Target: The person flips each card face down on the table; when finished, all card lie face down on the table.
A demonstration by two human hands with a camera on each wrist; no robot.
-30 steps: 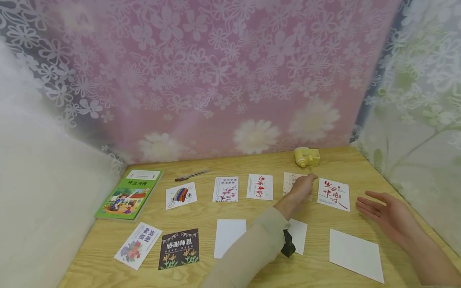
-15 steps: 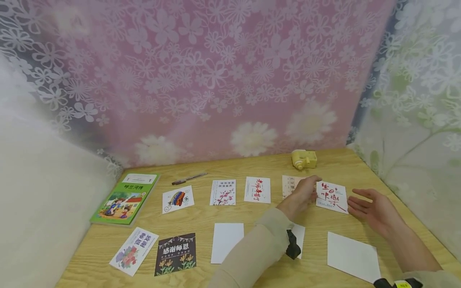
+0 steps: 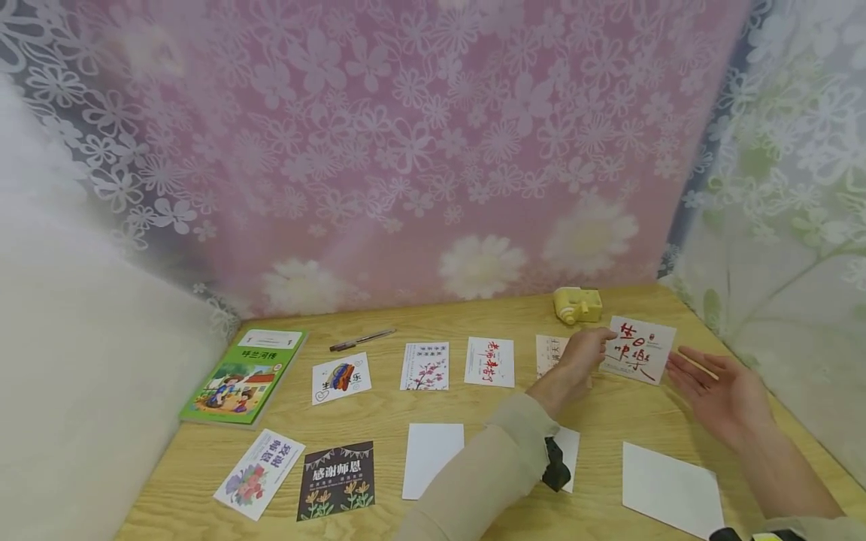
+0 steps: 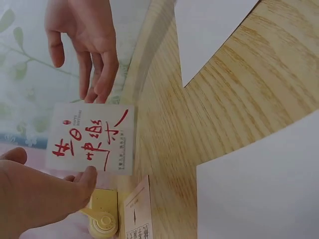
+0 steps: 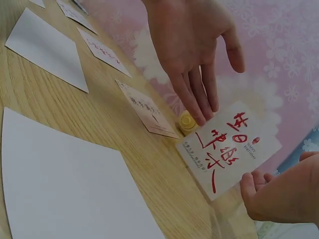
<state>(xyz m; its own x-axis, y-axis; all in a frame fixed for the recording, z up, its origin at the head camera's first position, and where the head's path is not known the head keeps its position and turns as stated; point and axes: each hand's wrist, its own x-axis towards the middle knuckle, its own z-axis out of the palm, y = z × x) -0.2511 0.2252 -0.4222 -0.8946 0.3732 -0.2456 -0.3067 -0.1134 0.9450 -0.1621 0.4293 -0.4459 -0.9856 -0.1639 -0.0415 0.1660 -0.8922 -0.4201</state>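
A white card with red brush lettering and "HAPPY BIRTHDAY" in small print is raised and tilted between both hands. My left hand touches its left edge with the fingertips, thumb apart from the card. At the opposite edge are the fingertips of my right hand, palm turned inward and thumb likewise apart. The right wrist view shows the lettered card facing up from the table. Partly covered by the left hand is a tan printed card; in the left wrist view this tan card lies flat.
Behind the hands stands a yellow toy-like object. Printed cards, including a red-lettered one and a dark one, lie to the left. Blank white sheets are in front. A pen and green book lie farther left.
The red-lettered card has come up from flat on the table and tilted, with both hands' fingertips now at its edges. My right hand moved in toward it.
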